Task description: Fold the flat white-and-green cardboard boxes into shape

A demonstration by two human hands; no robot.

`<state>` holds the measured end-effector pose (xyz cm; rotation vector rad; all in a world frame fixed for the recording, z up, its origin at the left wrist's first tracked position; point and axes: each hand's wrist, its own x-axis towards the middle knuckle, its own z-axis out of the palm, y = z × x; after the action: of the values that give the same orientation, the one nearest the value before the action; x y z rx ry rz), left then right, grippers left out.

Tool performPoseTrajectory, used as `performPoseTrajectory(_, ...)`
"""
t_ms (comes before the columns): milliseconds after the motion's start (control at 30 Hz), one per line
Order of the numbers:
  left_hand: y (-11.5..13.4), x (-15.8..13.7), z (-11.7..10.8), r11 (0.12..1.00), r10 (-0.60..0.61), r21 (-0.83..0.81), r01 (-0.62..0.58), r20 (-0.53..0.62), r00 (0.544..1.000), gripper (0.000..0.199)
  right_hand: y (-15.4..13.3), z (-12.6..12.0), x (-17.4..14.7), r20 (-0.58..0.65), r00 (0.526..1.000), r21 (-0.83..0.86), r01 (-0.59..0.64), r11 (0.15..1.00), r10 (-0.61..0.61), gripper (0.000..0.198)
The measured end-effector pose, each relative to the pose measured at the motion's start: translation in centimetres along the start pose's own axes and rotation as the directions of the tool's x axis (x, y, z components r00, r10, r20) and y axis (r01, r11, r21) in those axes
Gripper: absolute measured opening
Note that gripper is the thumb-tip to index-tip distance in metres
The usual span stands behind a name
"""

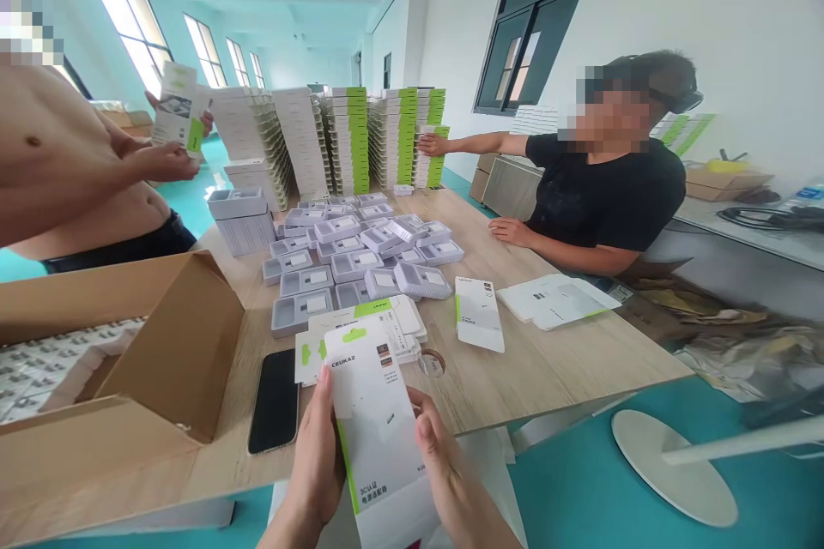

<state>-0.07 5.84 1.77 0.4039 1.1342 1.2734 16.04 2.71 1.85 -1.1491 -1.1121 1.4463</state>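
Between my two hands is a white packaging box [375, 412] with a green edge, a green hang-tab area and "CEUKAZ" printed near its top. My left hand [317, 446] grips its left edge, the thumb along the side. My right hand [444, 455] closes on the right edge, fingers partly behind it. The box's lower end shows an unprinted white flap. Just beyond it lies a pile of flat white-and-green boxes [405, 317]. A black smartphone [274, 401] rests on the table to the left of my left hand.
Grey-white plastic trays [351, 266] lie heaped mid-table. Tall stacks of boxes [351, 137] stand behind them. An open cardboard carton [173, 343] fills the left. One box [478, 313] and flat sheets [557, 300] lie right. A person in black [605, 197] reaches toward the stacks; another [83, 163] holds a box.
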Motion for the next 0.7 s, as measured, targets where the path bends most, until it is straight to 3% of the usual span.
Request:
performPoseTrajectory(200, -0.5, -0.6, 0.8, 0.997, 0.082, -0.004, -0.082, 0.127, 0.989, 0.068, 3.8, 0.3, -0.2, -0.053, 0.995, -0.16, 0.073, 0.984, -0.082, 0.067)
performPoseTrajectory(300, -1.5, -0.1, 0.5, 0.991, 0.125, 0.039, -0.132, 0.144, 0.982, 0.065, 3.9, -1.1, 0.2, -0.067, 0.993, -0.186, 0.083, 0.979, -0.097, 0.066)
performPoseTrajectory(367, -2.2, 0.3, 0.0, 0.984, 0.137, 0.098, -0.151, 0.137, 0.981, 0.066, 2.8, -3.2, 1.3, -0.173, 0.981, -0.243, 0.042, 0.969, -0.086, 0.067)
performPoseTrajectory(433, -2.8, 0.7, -0.6, 0.972, 0.145, 0.171, -0.162, 0.108, 0.983, 0.064, 1.1, -6.2, 3.1, -0.383, 0.917, -0.343, -0.034, 0.939, -0.107, 0.074)
performPoseTrajectory(533, -3.4, 1.2, -1.7, 0.925, 0.215, 0.301, -0.233, 0.09, 0.972, 0.051, -1.5, -11.1, 7.1, -0.5, 0.859, -0.406, -0.125, 0.905, -0.106, 0.063)
performPoseTrajectory(600, -3.5, 1.7, -2.3, 0.853, 0.309, 0.406, -0.327, 0.112, 0.944, 0.043, -2.8, -13.6, 10.0, -0.548, 0.829, -0.442, -0.176, 0.88, -0.11, 0.047)
performPoseTrajectory(700, -3.1, 3.2, -3.0, 0.675, 0.468, 0.558, -0.482, 0.181, 0.865, 0.031, -3.4, -15.5, 13.8, -0.574, 0.811, -0.463, -0.21, 0.861, -0.111, 0.029)
